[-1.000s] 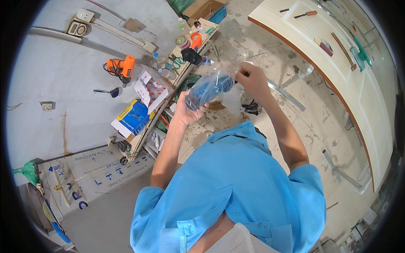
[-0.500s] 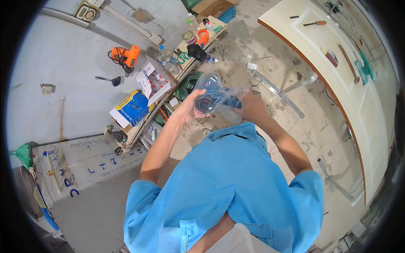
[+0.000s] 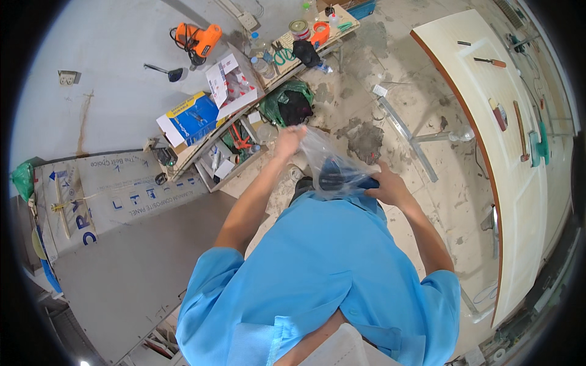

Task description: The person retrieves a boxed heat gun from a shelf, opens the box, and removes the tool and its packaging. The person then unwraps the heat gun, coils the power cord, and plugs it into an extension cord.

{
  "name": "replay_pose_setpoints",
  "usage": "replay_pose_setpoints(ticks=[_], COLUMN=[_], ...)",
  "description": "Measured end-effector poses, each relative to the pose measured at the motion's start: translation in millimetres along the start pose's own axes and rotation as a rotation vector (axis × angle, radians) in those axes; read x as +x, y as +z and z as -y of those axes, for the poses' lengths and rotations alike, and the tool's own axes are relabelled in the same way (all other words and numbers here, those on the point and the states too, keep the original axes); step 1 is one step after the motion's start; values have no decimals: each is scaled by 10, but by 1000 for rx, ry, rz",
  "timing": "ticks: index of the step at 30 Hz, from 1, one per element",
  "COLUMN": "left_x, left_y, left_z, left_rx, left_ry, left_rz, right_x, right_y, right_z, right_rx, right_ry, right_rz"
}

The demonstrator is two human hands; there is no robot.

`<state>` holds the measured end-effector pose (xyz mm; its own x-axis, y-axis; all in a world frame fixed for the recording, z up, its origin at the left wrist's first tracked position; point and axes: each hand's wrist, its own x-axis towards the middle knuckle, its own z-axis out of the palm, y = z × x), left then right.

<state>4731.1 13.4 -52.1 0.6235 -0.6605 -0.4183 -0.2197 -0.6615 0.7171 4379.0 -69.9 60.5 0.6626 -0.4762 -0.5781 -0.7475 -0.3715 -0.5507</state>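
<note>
My left hand (image 3: 290, 141) is closed on one corner of a clear plastic bag (image 3: 312, 146), which stretches out in front of my waist. Inside the bag's lower right part lies a dark blue object (image 3: 336, 175), blurred by the film; its exact kind does not show. Wrapped around the end of that blue object is my right hand (image 3: 390, 185), its fingers partly hidden. Both hands are held over the floor, close to my blue shirt.
Along the wall at left, a narrow bench (image 3: 268, 79) carries an open white box (image 3: 232, 85), a blue-and-yellow box (image 3: 192, 119), scissors (image 3: 282, 56) and orange tape (image 3: 320, 33). An orange power tool (image 3: 196, 41) is at the wall. On the right, a pale panel (image 3: 476, 97) bears a hammer (image 3: 520, 131).
My left hand has moved off the dark blue object to a corner of the bag, pulling the film taut. The blue object, with my right hand, has come lower and nearer my body.
</note>
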Motion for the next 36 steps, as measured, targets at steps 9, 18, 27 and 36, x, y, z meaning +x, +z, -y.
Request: replay_pose_setpoints(ticks=[9, 18, 27, 36], left_x=[829, 471, -579, -608], left_y=[-713, -486, -1062, 29], left_z=[690, 1501, 3295, -200], left_rx=[-512, -975, 854, -784], left_ry=[-418, -745, -362, 51], left_rz=[-239, -400, 73, 158], right_x=[-140, -213, -209, 209], right_y=[-224, -347, -322, -1164], right_z=[-152, -1007, -1228, -437], right_rx=[429, 1464, 1701, 1551], right_ry=[-247, -255, -198, -442], right_rz=[-110, 19, -258, -349])
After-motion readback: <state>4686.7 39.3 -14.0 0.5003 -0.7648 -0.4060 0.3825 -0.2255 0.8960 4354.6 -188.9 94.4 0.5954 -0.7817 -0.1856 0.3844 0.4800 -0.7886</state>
